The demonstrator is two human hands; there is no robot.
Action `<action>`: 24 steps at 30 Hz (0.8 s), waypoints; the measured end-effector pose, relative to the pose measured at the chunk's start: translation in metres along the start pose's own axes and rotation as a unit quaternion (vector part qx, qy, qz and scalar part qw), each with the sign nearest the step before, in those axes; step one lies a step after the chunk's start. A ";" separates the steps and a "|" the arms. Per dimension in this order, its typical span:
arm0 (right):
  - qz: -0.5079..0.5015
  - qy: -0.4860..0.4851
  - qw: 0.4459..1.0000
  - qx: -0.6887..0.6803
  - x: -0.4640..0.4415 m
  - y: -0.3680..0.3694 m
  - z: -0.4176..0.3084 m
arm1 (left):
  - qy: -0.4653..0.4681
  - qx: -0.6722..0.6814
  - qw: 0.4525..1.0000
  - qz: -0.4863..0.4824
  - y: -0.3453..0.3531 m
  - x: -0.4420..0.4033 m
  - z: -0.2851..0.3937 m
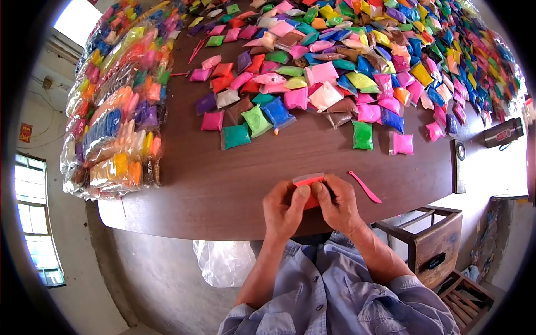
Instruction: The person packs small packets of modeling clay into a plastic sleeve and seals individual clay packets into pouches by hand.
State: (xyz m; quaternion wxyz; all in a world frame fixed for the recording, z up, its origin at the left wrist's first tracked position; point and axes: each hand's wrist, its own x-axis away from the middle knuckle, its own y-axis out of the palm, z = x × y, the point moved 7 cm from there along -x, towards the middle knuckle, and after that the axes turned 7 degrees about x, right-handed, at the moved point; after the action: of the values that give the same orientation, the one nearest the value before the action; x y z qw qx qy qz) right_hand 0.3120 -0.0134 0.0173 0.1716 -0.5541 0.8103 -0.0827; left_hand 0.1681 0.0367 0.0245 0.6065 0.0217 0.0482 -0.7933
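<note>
Between my two hands, close to the table's near edge, is a small coral-red packet (310, 181) in a clear plastic bag. My left hand (286, 205) pinches its left side, and my right hand (337, 202) grips the right side. Both thumbs press on the top part, and the fingers cover much of the packet. A pink plastic modelling knife (365, 187) lies on the table just right of my right hand. Farther off lie a green packet (362, 135) and a pink packet (401, 143).
Colourful packets (324, 72) lie heaped across the far side of the brown table (223, 184). Large clear bags of packets (120, 123) line the left. A dark bottle (503, 133) lies at the right edge. Below are a wooden stool (430, 240) and a clear plastic bag (223, 262).
</note>
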 end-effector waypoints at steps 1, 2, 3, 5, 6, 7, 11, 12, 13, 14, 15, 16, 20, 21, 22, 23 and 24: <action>0.001 0.001 1.000 0.000 0.000 0.001 0.000 | -0.022 0.016 1.000 0.005 -0.003 -0.001 -0.004; 0.011 -0.021 1.000 0.004 -0.002 0.001 -0.004 | -0.043 0.034 0.998 0.011 -0.005 -0.001 -0.009; 0.020 -0.043 0.999 0.009 -0.002 0.000 -0.007 | -0.043 0.035 0.998 0.010 -0.007 -0.001 -0.013; 0.010 -0.037 0.999 0.008 -0.002 0.000 -0.005 | -0.003 -0.003 1.000 0.004 -0.010 0.000 -0.015; 0.000 -0.030 1.000 0.006 -0.002 0.002 -0.004 | -0.003 -0.004 1.000 0.005 -0.010 0.000 -0.016; -0.001 -0.031 1.000 0.006 -0.002 0.003 -0.005 | 0.012 -0.018 1.000 0.012 -0.011 0.000 -0.014; -0.006 -0.002 1.000 -0.015 -0.002 0.002 -0.003 | 0.027 -0.054 0.998 0.021 -0.011 0.001 -0.014; -0.004 0.003 1.000 -0.007 -0.002 0.001 -0.002 | 0.028 -0.054 0.998 0.020 -0.010 0.000 -0.013; -0.004 0.002 1.000 -0.007 -0.002 0.003 0.000 | 0.027 -0.047 0.998 0.019 -0.010 0.000 -0.012; 0.025 -0.015 0.999 -0.019 -0.002 0.003 0.002 | 0.026 -0.041 0.999 0.019 -0.009 0.000 -0.010; 0.054 -0.033 0.998 -0.030 -0.001 0.001 0.002 | 0.026 -0.041 0.999 0.019 -0.007 0.000 -0.006; 0.054 -0.033 0.998 -0.030 -0.001 -0.001 0.000 | 0.001 0.016 1.000 0.010 -0.002 0.000 -0.006; 0.037 -0.005 0.999 -0.014 -0.001 -0.005 0.005 | -0.016 -0.016 0.998 -0.066 0.005 0.002 -0.007; 0.039 -0.009 0.999 -0.003 0.000 -0.005 0.005 | -0.016 -0.015 0.998 -0.066 0.005 0.001 -0.007; 0.038 -0.010 0.999 -0.002 -0.001 -0.004 0.003 | 0.002 -0.030 0.998 -0.058 0.004 -0.001 -0.005; 0.035 -0.002 0.999 -0.019 -0.001 -0.003 0.001 | 0.021 -0.045 0.997 -0.051 0.003 -0.001 -0.004; 0.032 0.006 0.999 -0.035 -0.001 -0.002 -0.001 | 0.021 -0.044 0.998 -0.050 0.002 -0.001 -0.006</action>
State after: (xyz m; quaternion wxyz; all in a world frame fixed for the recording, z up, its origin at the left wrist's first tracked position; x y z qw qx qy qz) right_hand 0.3136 -0.0132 0.0185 0.1502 -0.5333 0.8308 -0.0522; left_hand 0.1702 0.0373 0.0186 0.5651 0.0092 0.0970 -0.8193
